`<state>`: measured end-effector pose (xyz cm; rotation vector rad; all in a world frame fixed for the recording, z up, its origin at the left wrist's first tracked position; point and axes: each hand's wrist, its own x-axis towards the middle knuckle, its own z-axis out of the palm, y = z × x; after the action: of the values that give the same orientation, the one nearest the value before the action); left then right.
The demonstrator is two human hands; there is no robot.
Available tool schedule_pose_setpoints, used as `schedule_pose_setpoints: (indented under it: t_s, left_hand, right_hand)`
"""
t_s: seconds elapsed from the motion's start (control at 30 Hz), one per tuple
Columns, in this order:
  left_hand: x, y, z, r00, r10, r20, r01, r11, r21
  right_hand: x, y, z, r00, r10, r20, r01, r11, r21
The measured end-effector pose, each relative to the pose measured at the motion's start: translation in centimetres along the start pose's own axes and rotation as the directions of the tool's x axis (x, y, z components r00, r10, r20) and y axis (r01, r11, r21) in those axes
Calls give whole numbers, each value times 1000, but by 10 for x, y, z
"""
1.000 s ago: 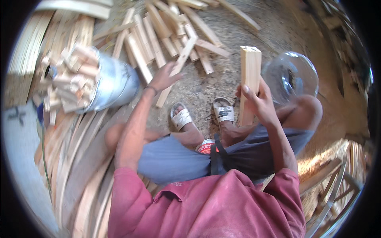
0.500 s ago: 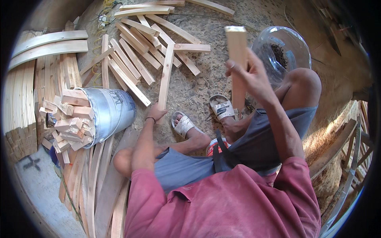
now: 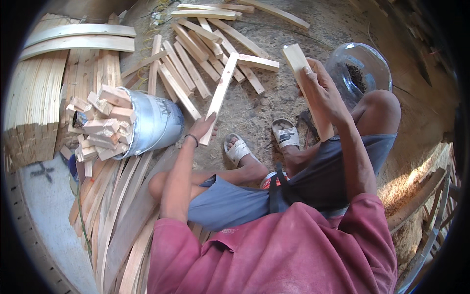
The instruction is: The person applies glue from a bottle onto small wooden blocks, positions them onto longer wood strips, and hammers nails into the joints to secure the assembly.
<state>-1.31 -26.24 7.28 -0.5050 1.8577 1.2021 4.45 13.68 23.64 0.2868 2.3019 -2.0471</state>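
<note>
My left hand (image 3: 201,129) grips the near end of a pale wooden strip (image 3: 223,93). At its far end the strip meets a second strip (image 3: 258,62) at an angle; how they are fastened I cannot make out. My right hand (image 3: 322,92) holds a wider piece of wood (image 3: 308,88), raised above my right foot. Its top leans left, and its lower end is by my right thigh. My thumb lies across its face, while the fingers behind it are partly hidden.
Several loose strips (image 3: 188,68) are heaped ahead. Left of my legs lies a metal bucket (image 3: 154,120) stuffed with wood offcuts (image 3: 105,125). A clear plastic container (image 3: 379,63) with dark nail-like bits stands at the right. Long boards (image 3: 34,98) are stacked at the far left.
The wood in my right hand has gone from nearly upright to tilted, its top leaning left. My left hand still holds the strip. The whole view has shifted, so things appear farther right.
</note>
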Motion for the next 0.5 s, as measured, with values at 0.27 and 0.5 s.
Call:
schedule_pose_setpoints:
  t_s: [0.27,0.5]
  left_hand:
    - [-57,26,15,969,243,-40,-238,967,94]
    - [-121,74,42,744,666,50,-628,723,-288]
  right_hand:
    - [-18,8,16,943,79,323,-4,974,-226]
    - [-40,-3,35,889,-186,418,316,910,-269]
